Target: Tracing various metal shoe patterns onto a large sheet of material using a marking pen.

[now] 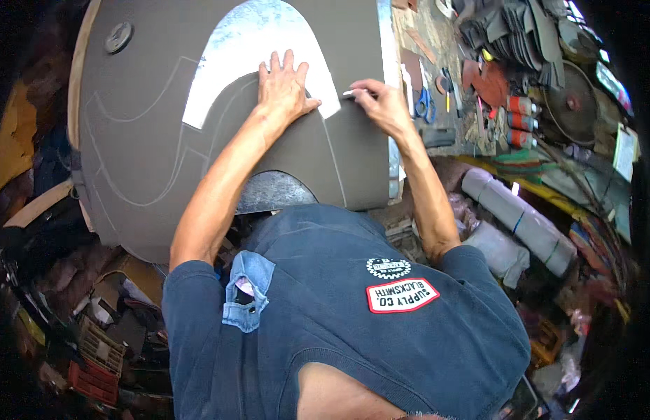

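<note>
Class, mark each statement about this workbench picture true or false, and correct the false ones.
1. The left hand has fingers on the white arched template. True.
2. The right hand lies flat with nothing in it. False: it pinches a small white stick.
3. The blue-handled scissors lie to the right of the dark sheet. True.
4. The dark sheet has no lines drawn on it. False: it carries several pale lines.
5. A round disc is at the picture's upper left. True.
</note>
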The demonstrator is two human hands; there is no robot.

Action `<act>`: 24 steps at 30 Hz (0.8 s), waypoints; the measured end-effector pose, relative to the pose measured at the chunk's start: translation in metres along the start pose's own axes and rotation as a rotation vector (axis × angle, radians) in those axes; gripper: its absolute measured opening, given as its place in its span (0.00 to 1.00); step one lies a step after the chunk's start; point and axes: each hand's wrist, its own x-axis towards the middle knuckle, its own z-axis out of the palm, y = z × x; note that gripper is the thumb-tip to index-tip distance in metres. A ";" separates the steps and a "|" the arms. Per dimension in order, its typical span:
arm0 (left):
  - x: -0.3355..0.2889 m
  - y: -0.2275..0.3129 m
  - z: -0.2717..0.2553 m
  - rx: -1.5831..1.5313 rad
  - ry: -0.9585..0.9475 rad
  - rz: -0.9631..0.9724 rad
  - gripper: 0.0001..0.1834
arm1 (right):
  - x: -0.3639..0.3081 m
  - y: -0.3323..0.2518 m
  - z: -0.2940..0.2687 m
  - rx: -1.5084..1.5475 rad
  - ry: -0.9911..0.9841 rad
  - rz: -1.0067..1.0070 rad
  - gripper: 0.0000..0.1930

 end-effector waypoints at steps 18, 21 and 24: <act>0.016 -0.016 -0.008 -0.018 -0.252 -0.193 0.61 | 0.179 -0.183 0.149 -0.252 -0.456 -0.788 0.11; 0.015 -0.016 -0.010 0.036 -0.146 -0.165 0.58 | 0.187 -0.182 0.152 -0.335 -0.446 -0.847 0.11; 0.015 -0.016 -0.012 -0.023 -0.221 -0.179 0.59 | 0.201 -0.182 0.148 -0.410 -0.391 -0.902 0.12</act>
